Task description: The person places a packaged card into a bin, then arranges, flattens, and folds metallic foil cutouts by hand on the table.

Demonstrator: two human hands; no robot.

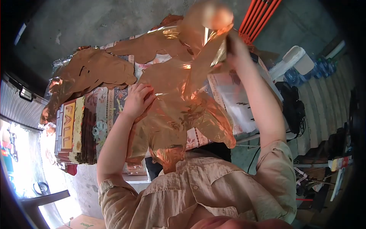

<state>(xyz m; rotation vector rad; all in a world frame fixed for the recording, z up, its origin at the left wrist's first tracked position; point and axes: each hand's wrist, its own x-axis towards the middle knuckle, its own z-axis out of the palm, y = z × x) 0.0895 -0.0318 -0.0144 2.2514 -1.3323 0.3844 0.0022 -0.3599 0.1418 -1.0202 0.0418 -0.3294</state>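
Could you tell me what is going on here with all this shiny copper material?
A person in a beige shirt is handling a copper-coloured foil balloon over a patterned table. The left hand presses on the foil, while the right hand lifts its upper end. More foil pieces lie on the table.

This looks like a garage or home workshop used for craft work rather than a tidy living room. The floor (95,23) is bare grey concrete. A worktop (110,103) draped in a patterned cloth carries cut-out shapes of coppery foil (95,68) and a printed sign reading FALL (68,126) (seasonal decoration, by the look of it). Orange rods (259,15) lie on the floor, a pack of water bottles (312,70) stands by steps (328,103), and black cables (293,110) trail near assorted clutter.
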